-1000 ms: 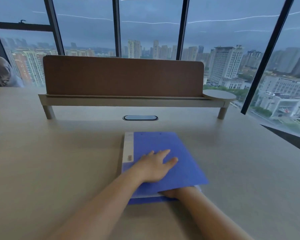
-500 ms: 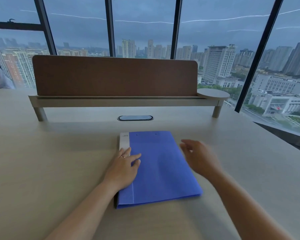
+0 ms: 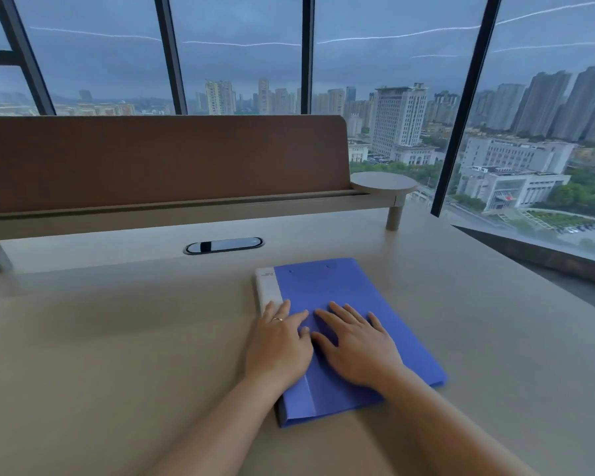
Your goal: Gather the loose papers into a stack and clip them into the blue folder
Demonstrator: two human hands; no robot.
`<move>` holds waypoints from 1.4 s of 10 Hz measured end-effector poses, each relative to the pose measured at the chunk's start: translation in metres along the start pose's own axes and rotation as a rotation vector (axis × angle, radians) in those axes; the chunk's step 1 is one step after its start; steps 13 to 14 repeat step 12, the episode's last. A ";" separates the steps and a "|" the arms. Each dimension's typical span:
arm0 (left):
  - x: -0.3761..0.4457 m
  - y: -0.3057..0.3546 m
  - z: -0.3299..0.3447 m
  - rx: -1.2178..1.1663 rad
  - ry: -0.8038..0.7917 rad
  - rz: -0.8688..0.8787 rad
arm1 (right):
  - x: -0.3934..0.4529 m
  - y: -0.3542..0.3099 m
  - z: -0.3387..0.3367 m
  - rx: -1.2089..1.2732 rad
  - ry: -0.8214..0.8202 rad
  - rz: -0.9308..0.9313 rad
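The blue folder point(image 3: 337, 290) lies closed and flat on the wooden desk point(image 3: 117, 355), its white spine strip along the left edge. My left hand point(image 3: 280, 345) rests palm down on the folder's left part, next to the spine, fingers spread; a ring is on one finger. My right hand point(image 3: 356, 341) lies flat on the cover beside it, fingers apart. Neither hand grips anything. No loose papers are in sight; whatever is inside the folder is hidden by the cover.
A brown divider panel point(image 3: 158, 159) on a raised shelf point(image 3: 186, 207) crosses the desk's far side, with a round pad point(image 3: 383, 182) at its right end. A dark cable grommet point(image 3: 224, 244) sits in the desk behind the folder. Large windows stand beyond.
The folder cover came down shut after my right hand slid out from under it. My right hand then dropped flat onto the cover beside my left. The camera view shifted right.
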State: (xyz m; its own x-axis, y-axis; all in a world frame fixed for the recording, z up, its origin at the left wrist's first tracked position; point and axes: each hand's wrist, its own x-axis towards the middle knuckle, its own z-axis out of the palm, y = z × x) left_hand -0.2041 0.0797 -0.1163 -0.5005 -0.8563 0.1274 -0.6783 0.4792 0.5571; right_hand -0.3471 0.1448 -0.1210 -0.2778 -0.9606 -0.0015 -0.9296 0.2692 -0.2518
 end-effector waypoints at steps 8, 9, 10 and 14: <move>0.219 0.181 0.164 -0.005 -0.070 0.094 | 0.146 0.275 -0.072 -0.021 0.071 0.175; 0.223 0.178 0.168 -0.027 -0.049 0.103 | 0.150 0.275 -0.072 -0.018 0.071 0.166; 0.222 0.177 0.170 -0.225 -0.032 0.069 | 0.149 0.275 -0.071 -0.034 0.099 0.164; 0.178 0.154 0.136 -0.504 0.175 0.027 | 0.126 0.261 -0.069 -0.122 0.707 0.067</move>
